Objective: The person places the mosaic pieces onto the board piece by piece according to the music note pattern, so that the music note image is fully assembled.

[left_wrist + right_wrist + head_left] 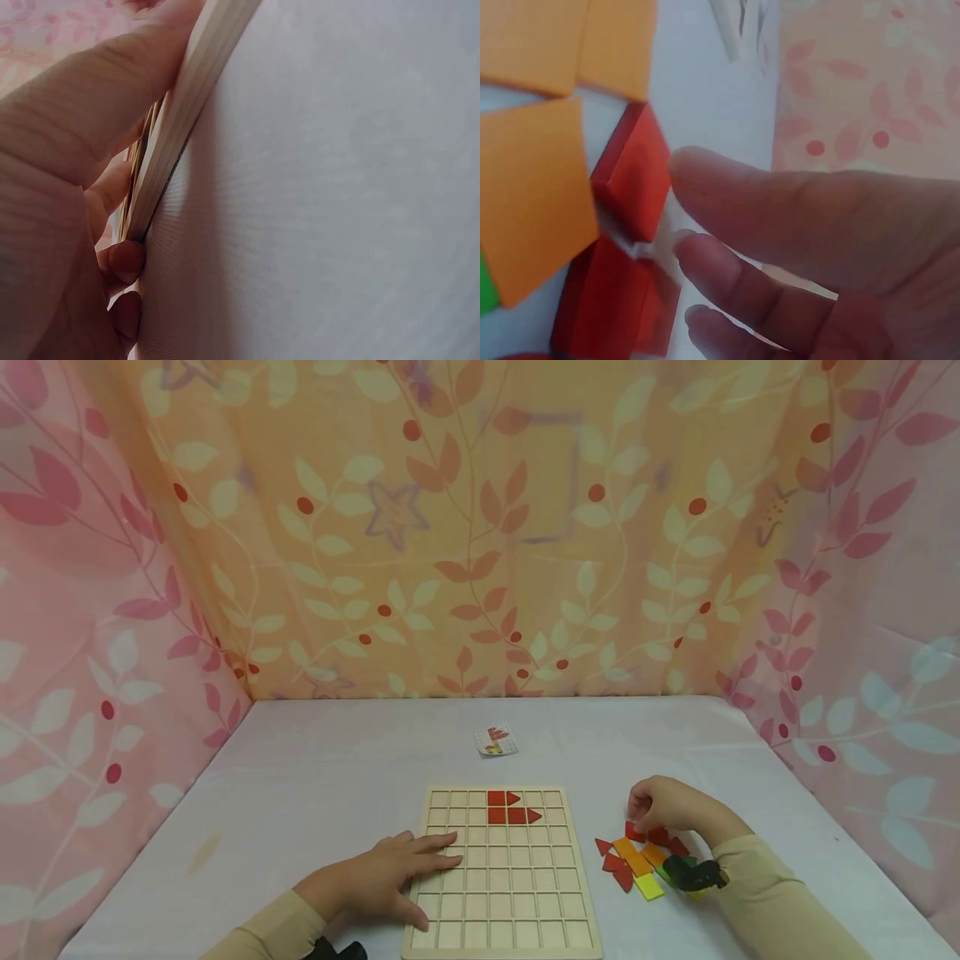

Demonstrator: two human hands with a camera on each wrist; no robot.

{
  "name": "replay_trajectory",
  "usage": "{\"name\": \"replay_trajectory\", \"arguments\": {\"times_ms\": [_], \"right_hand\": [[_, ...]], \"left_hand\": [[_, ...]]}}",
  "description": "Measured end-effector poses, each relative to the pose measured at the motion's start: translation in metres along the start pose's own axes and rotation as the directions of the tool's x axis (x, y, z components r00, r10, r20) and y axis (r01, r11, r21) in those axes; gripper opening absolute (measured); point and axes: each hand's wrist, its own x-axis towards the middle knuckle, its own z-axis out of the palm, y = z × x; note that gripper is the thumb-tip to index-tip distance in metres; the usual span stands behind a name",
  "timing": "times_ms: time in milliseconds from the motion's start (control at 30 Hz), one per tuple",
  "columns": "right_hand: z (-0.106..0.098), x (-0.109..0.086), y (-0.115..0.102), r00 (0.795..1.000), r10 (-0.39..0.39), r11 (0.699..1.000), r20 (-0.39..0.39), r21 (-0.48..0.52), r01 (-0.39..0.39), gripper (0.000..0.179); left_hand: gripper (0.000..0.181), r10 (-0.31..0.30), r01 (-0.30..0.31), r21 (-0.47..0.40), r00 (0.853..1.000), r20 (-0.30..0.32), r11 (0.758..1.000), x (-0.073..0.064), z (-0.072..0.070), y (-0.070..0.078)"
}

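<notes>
My left hand point(382, 870) lies spread over the left edge of a wooden grid board point(498, 953). Its fingers rest on the grid and its thumb is at the edge, close along the board's pale side point(180, 112) in the left wrist view. Near the board's far end, red square tiles point(517, 816) and red triangle tiles point(534, 816) form two rows. My right hand point(667, 806) reaches over a loose pile of tiles, fingers loosely bent. In the right wrist view its thumb tip is right at the edge of a red tile point(636, 176), with nothing between thumb and fingers.
Right of the board, the pile also has orange tiles point(633, 857), a yellow tile point(649, 887) and green pieces partly hidden by a black wrist strap point(693, 872). A small patterned card point(495, 740) lies beyond the board. Patterned cloth point(480, 527) hangs behind the white table.
</notes>
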Motion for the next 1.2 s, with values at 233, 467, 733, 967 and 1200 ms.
{"name": "replay_trajectory", "arguments": {"times_ms": [233, 467, 733, 967, 1200], "right_hand": [[0.004, -0.003, 0.009, 1.000, 0.021, 1.000, 0.003, -0.001, -0.021, 0.022], [0.007, -0.005, 0.008, 0.999, 0.024, 0.999, -0.025, -0.025, -0.025, 0.023], [0.008, -0.005, 0.005, 1.000, -0.002, 0.999, -0.029, -0.036, 0.001, 0.022], [0.006, -0.004, -0.001, 1.000, -0.024, 1.000, -0.012, -0.010, 0.024, 0.019], [-0.001, 0.002, -0.015, 0.995, -0.100, 0.993, -0.031, 0.054, 0.101, 0.018]], "left_hand": [[0.077, -0.001, 0.001, 0.000, 1.000, 0.004, 1.000, 0.000, -0.001, 0.002], [0.077, 0.004, -0.004, -0.002, 1.000, -0.002, 1.000, 0.000, -0.002, 0.004], [0.077, 0.012, -0.012, -0.004, 1.000, -0.008, 1.000, 0.000, -0.003, 0.004], [0.077, 0.007, -0.007, 0.015, 1.000, -0.011, 1.000, 0.000, 0.000, 0.002], [0.077, 0.006, -0.006, 0.000, 1.000, -0.012, 1.000, 0.000, 0.000, 0.001]]}}
